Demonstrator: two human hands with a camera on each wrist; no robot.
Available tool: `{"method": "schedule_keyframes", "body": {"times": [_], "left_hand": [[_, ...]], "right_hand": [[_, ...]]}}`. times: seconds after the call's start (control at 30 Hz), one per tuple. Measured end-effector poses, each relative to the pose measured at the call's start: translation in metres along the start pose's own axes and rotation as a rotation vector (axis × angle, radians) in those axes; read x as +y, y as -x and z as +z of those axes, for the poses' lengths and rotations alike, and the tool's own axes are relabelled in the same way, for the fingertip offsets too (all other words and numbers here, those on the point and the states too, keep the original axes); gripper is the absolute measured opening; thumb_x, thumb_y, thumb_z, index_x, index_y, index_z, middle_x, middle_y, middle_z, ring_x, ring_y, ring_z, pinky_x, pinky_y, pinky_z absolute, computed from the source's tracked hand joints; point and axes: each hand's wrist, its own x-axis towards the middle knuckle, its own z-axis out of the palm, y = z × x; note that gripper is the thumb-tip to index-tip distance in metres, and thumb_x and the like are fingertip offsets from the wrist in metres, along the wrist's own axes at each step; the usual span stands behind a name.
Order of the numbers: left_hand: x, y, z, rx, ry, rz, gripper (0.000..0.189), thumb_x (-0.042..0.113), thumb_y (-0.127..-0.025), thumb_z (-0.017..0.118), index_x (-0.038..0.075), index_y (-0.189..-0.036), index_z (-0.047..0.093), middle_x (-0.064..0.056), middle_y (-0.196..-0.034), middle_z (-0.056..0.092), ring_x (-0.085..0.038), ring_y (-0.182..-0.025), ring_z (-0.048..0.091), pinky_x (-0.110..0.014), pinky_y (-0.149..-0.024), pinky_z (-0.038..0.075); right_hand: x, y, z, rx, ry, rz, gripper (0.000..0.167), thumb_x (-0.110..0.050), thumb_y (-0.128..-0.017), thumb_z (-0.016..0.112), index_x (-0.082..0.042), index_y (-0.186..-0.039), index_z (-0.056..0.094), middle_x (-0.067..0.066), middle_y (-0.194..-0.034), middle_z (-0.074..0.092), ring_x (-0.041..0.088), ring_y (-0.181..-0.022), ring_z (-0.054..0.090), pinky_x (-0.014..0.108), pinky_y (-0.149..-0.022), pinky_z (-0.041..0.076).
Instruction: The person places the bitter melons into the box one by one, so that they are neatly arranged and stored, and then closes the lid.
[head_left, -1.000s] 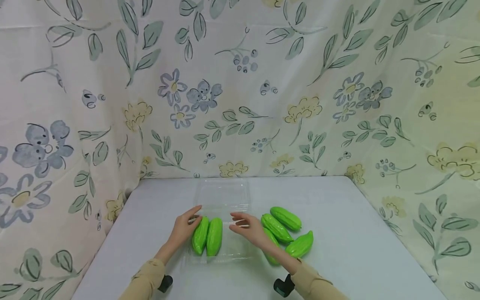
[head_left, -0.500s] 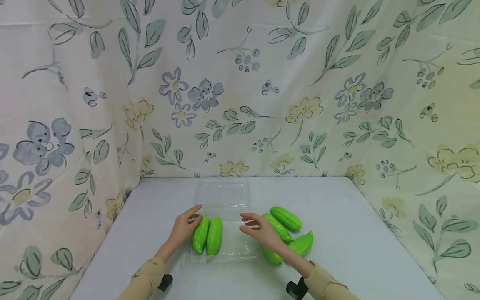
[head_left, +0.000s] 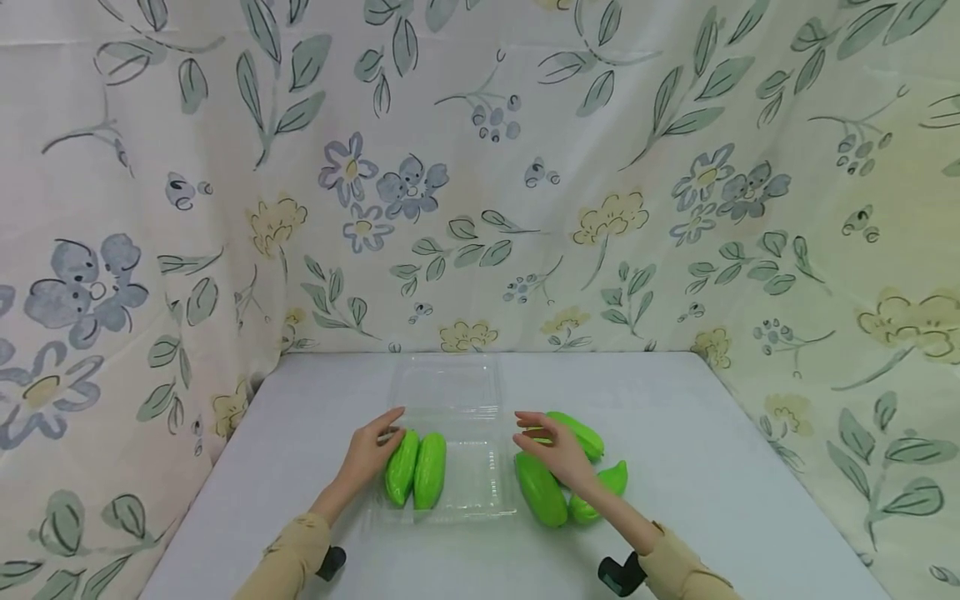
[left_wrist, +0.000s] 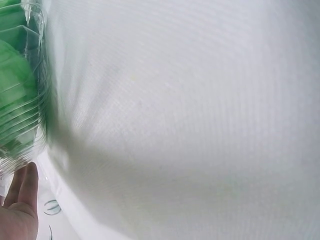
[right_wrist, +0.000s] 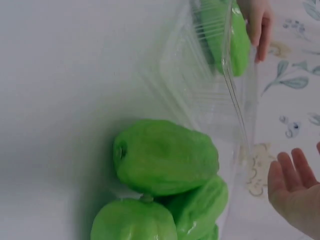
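A clear plastic clamshell box (head_left: pixel 472 475) lies with its lid (head_left: pixel 446 385) folded back. Two bright green, elongated gourd-like vegetables, a left one (head_left: pixel 402 471) and a right one (head_left: pixel 430 472), lie side by side in its left half. My left hand (head_left: pixel 367 454) rests at the box's back left corner; fingers (left_wrist: pixel 29 187) touch its ribbed wall in the left wrist view. My right hand (head_left: pixel 553 450) hovers over several more such vegetables right of the box, the nearest green vegetable (right_wrist: pixel 165 157) lying below it. Its fingers are extended, holding nothing.
A white-covered table (head_left: pixel 712 492) carries everything. Behind and at both sides hangs a floral curtain (head_left: pixel 480 167). Another green vegetable (head_left: pixel 581 433) lies behind the right hand, and one more green vegetable (head_left: pixel 613 479) lies partly hidden under the right forearm.
My right hand has moved right, from above the box to over the loose vegetables. The left hand has stayed at the box's corner.
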Motion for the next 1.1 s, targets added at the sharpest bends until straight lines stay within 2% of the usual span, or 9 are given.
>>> {"method": "schedule_keyframes", "body": {"times": [0.1, 0.4, 0.63, 0.77, 0.97, 1.1], "left_hand": [[0.001, 0.000, 0.000, 0.001, 0.002, 0.003, 0.042, 0.010, -0.093, 0.060, 0.005, -0.134, 0.054, -0.015, -0.138, 0.053, -0.030, -0.106, 0.065, -0.041, -0.090, 0.057], [0.000, -0.001, 0.001, -0.006, 0.010, 0.008, 0.042, 0.010, -0.093, 0.060, 0.005, -0.134, 0.053, -0.015, -0.139, 0.052, -0.030, -0.107, 0.065, -0.040, -0.090, 0.057], [-0.001, -0.003, 0.000, 0.000, 0.014, 0.019, 0.042, 0.009, -0.093, 0.060, 0.004, -0.133, 0.054, -0.015, -0.138, 0.053, -0.030, -0.106, 0.065, -0.040, -0.089, 0.057], [0.000, -0.004, -0.001, 0.001, 0.015, 0.026, 0.042, 0.009, -0.092, 0.060, 0.004, -0.133, 0.054, -0.015, -0.137, 0.053, -0.030, -0.106, 0.065, -0.041, -0.089, 0.057], [0.000, -0.002, -0.001, -0.003, 0.012, 0.027, 0.042, 0.010, -0.093, 0.060, 0.004, -0.133, 0.054, -0.016, -0.138, 0.053, -0.030, -0.105, 0.065, -0.041, -0.090, 0.057], [-0.001, -0.001, -0.001, -0.004, 0.010, 0.021, 0.042, 0.010, -0.093, 0.060, 0.004, -0.134, 0.053, -0.015, -0.138, 0.053, -0.030, -0.106, 0.065, -0.042, -0.090, 0.057]], "right_hand": [[0.002, 0.001, -0.008, 0.004, -0.007, 0.019, 0.041, -0.021, -0.088, 0.068, -0.010, -0.127, 0.059, 0.015, -0.123, 0.061, 0.029, -0.110, 0.062, 0.022, -0.085, 0.057], [0.016, 0.011, -0.022, 0.030, 0.017, 0.002, 0.041, -0.014, -0.087, 0.068, -0.002, -0.126, 0.059, 0.024, -0.119, 0.061, 0.034, -0.105, 0.062, 0.016, -0.083, 0.054], [0.023, 0.018, -0.037, 0.088, 0.092, 0.040, 0.043, -0.020, -0.088, 0.068, -0.004, -0.127, 0.058, 0.020, -0.121, 0.063, 0.031, -0.106, 0.063, 0.019, -0.083, 0.054], [0.027, 0.021, -0.047, 0.097, 0.141, 0.080, 0.045, -0.025, -0.089, 0.066, -0.006, -0.129, 0.057, 0.018, -0.123, 0.062, 0.031, -0.110, 0.061, 0.026, -0.085, 0.056], [0.033, 0.025, -0.064, 0.140, 0.230, 0.113, 0.046, -0.030, -0.090, 0.065, -0.008, -0.130, 0.056, 0.018, -0.128, 0.060, 0.035, -0.114, 0.059, 0.043, -0.092, 0.055], [0.037, 0.028, -0.076, 0.169, 0.260, 0.132, 0.047, -0.030, -0.091, 0.064, -0.008, -0.131, 0.056, 0.019, -0.128, 0.059, 0.037, -0.115, 0.058, 0.046, -0.093, 0.054]]}}
